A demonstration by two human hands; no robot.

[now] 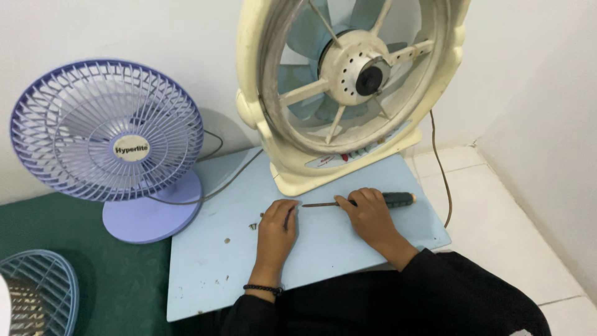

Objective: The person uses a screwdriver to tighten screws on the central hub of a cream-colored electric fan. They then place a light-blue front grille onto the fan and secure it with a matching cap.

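Both hands are down on the pale blue counter. The left hand lies flat and loose, fingers curled a bit, holding nothing as far as I can tell, with its fingertips right beside the screwdriver's tip. The right hand is wrapped around the screwdriver, which lies flat on the counter just in front of the cream fan's base, black handle poking out to the right.

What could go wrong, my guess only, going left to right:
- The purple fan sits half on the green mat, half against the counter edge, and its cord runs behind. A tug on the cord could tip it.
- The tiny screws just left of the left hand are loose on a smooth board. One sweep of a wrist and they roll off.
- The cream fan has no front guard, so the blades are bare, and I can't see where its brown cord ends. If it's plugged in, that's a finger hazard.

Hard to make out: the loose blue grille at bottom left is cut off, the top of the cream fan is out of frame, and the screwdriver's tip type is too small to read. There's also a speck further down the board that may be another screw.
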